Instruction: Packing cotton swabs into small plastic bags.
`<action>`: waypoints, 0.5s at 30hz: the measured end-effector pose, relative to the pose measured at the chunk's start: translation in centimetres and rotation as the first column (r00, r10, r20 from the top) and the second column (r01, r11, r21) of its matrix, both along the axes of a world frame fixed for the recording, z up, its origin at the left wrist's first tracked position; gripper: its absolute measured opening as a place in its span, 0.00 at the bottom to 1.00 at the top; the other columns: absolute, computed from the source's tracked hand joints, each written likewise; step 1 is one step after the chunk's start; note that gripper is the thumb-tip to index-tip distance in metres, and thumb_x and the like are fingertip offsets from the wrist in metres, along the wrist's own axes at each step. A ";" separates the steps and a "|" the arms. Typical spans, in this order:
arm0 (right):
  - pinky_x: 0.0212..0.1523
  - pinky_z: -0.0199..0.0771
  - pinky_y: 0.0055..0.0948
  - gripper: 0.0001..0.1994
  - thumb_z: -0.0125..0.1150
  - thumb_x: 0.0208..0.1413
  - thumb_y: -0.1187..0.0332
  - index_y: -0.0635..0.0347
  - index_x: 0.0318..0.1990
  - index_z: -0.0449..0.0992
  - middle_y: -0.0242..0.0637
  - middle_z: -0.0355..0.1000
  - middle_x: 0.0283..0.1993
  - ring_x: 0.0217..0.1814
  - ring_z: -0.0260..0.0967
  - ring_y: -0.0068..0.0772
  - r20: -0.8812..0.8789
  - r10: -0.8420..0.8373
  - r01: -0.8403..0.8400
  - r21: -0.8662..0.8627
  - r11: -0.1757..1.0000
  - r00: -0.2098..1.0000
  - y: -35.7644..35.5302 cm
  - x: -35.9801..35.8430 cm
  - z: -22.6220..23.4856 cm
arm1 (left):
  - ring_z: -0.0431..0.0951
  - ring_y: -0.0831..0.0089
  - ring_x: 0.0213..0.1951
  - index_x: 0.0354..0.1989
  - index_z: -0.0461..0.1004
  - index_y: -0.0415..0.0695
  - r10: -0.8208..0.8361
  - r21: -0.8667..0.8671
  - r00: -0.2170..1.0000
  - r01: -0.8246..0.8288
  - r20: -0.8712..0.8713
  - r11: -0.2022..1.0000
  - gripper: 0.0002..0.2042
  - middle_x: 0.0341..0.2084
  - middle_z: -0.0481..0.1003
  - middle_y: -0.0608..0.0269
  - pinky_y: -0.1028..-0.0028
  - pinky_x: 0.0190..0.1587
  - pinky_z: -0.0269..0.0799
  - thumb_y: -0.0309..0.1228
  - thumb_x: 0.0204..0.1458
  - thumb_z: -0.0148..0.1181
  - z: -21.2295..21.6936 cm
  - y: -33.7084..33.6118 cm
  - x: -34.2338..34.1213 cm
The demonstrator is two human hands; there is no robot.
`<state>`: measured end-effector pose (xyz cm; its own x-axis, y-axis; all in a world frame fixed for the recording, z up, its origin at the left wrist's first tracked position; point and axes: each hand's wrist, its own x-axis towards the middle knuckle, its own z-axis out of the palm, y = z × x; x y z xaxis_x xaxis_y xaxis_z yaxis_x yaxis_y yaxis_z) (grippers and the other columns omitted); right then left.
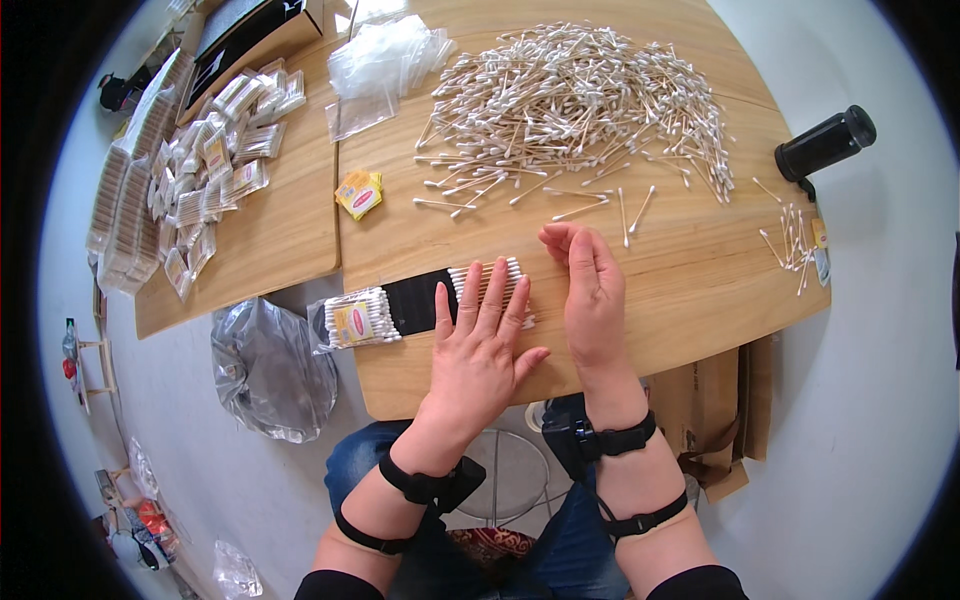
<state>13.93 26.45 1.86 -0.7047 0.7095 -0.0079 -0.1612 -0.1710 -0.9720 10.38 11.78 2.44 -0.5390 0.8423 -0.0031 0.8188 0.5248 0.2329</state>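
My left hand point(474, 356) lies flat with fingers spread over a row of cotton swabs point(514, 268), pressing or resting on it. The swabs sit side by side at the right end of a black strip point(420, 300), partly hidden by the fingers. At the strip's left end is a clear bag of cotton swabs point(358, 320) with a yellow label card. Just right of the row, my right hand point(595, 310) stands on its edge, fingers slightly curved, thumb up, holding nothing visible. Beyond both hands spreads a big heap of loose cotton swabs point(580, 100).
Yellow cards point(360, 194) and clear empty bags point(385, 65) lie behind the strip. Filled swab packs point(215, 160) cover the left table. A black cylinder point(825, 143) stands at the right edge, near a few stray swabs point(792, 238). A grey plastic bag point(272, 370) hangs below the left table.
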 end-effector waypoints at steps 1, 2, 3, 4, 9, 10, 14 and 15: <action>0.60 0.69 0.26 0.17 0.43 0.74 0.62 0.68 0.49 0.74 0.36 0.74 0.48 0.54 0.70 0.25 0.012 0.003 -0.003 0.004 1.000 1.000 0.0 0.1 0.0 | 0.40 0.53 0.76 0.74 0.53 0.45 -0.001 0.001 1.000 0.001 0.001 1.000 0.39 0.75 0.47 0.52 0.46 0.73 0.28 0.55 0.59 0.52 0.0 0.0 0.0; 0.60 0.69 0.26 0.17 0.43 0.74 0.62 0.68 0.49 0.74 0.36 0.74 0.48 0.54 0.70 0.25 0.012 0.002 -0.002 0.005 1.000 1.000 0.0 0.1 -0.1 | 0.42 0.53 0.76 0.74 0.54 0.46 -0.003 -0.009 1.000 0.003 -0.018 1.000 0.40 0.74 0.48 0.53 0.45 0.73 0.30 0.56 0.57 0.53 0.0 0.1 0.0; 0.59 0.69 0.26 0.17 0.43 0.74 0.62 0.67 0.49 0.74 0.36 0.74 0.47 0.54 0.70 0.25 0.003 -0.003 0.003 0.005 1.000 1.000 0.0 0.0 -0.1 | 0.43 0.53 0.76 0.73 0.54 0.46 -0.005 -0.019 0.999 0.005 -0.036 1.000 0.41 0.74 0.49 0.54 0.44 0.73 0.31 0.57 0.55 0.55 0.1 0.1 0.0; 0.59 0.69 0.26 0.17 0.44 0.74 0.62 0.67 0.49 0.74 0.35 0.74 0.47 0.54 0.70 0.25 -0.006 -0.009 0.009 0.004 1.000 1.000 0.1 0.0 -0.1 | 0.43 0.53 0.76 0.73 0.54 0.46 -0.007 -0.019 0.999 0.006 -0.035 1.000 0.41 0.74 0.49 0.54 0.44 0.73 0.31 0.57 0.55 0.55 0.2 0.1 -0.2; 0.58 0.69 0.26 0.17 0.44 0.73 0.61 0.67 0.49 0.75 0.35 0.75 0.47 0.53 0.70 0.24 0.007 -0.016 0.016 0.012 1.000 1.000 0.3 0.1 0.1 | 0.45 0.52 0.75 0.74 0.51 0.44 0.067 0.054 0.998 -0.067 -0.002 0.996 0.44 0.74 0.48 0.50 0.44 0.73 0.33 0.55 0.54 0.59 0.3 -0.3 -2.2; 0.57 0.69 0.26 0.17 0.44 0.73 0.61 0.67 0.49 0.75 0.35 0.75 0.47 0.52 0.70 0.24 0.014 -0.017 0.017 0.013 1.000 1.000 0.3 0.1 0.0 | 0.45 0.50 0.75 0.74 0.50 0.44 0.089 0.028 0.995 -0.090 0.036 0.996 0.45 0.74 0.47 0.49 0.45 0.73 0.34 0.53 0.53 0.61 0.6 -0.5 -2.5; 0.57 0.68 0.26 0.17 0.43 0.74 0.61 0.66 0.49 0.75 0.35 0.75 0.47 0.52 0.70 0.24 0.018 -0.013 0.012 0.018 1.000 1.000 0.2 0.1 0.0 | 0.53 0.52 0.72 0.74 0.51 0.43 0.097 0.126 0.991 -0.108 0.088 0.986 0.46 0.71 0.55 0.49 0.50 0.73 0.43 0.50 0.49 0.66 0.5 -0.7 -3.9; 0.55 0.69 0.26 0.17 0.44 0.74 0.61 0.66 0.48 0.75 0.34 0.75 0.46 0.50 0.70 0.24 0.017 -0.028 0.027 0.035 0.999 0.999 0.1 0.1 0.1 | 0.53 0.52 0.72 0.74 0.51 0.43 0.099 0.126 0.991 -0.110 0.090 0.986 0.46 0.71 0.55 0.49 0.50 0.73 0.43 0.50 0.49 0.66 0.5 -0.6 -4.0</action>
